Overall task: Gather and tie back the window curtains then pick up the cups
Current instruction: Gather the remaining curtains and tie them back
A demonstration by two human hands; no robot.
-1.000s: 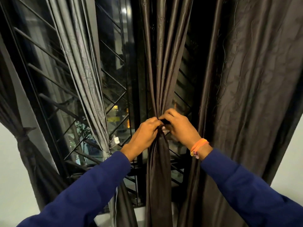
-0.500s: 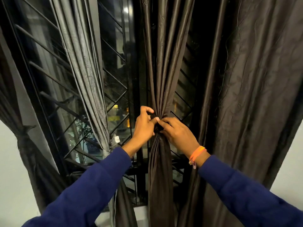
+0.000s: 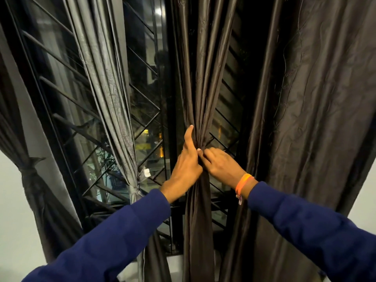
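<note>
Head cam has the left hand (image 3: 186,169) and right hand (image 3: 220,166) both pinching the gathered middle curtain (image 3: 200,98) at its waist in front of the window, so I'd cinch that knot snug before letting go.

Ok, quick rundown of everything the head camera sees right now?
Dark brown curtain: one, gathered into a bunch at centre, both hands at its waist.
Wide dark brown curtain: one, hanging loose at right.
Grey curtain: one, left of centre, tied low down.
Dark curtain: one, far left, already tied.
Window grille: one, black bars over dark glass.
Wall: pale, at both lower corners.
Cups: none in view.
Wristband: one, orange, right wrist.
Sleeves: two, navy blue.
Left hand: forefinger straight up along the bunch.
Right hand: fingers curled, pinching at the waist.
</note>
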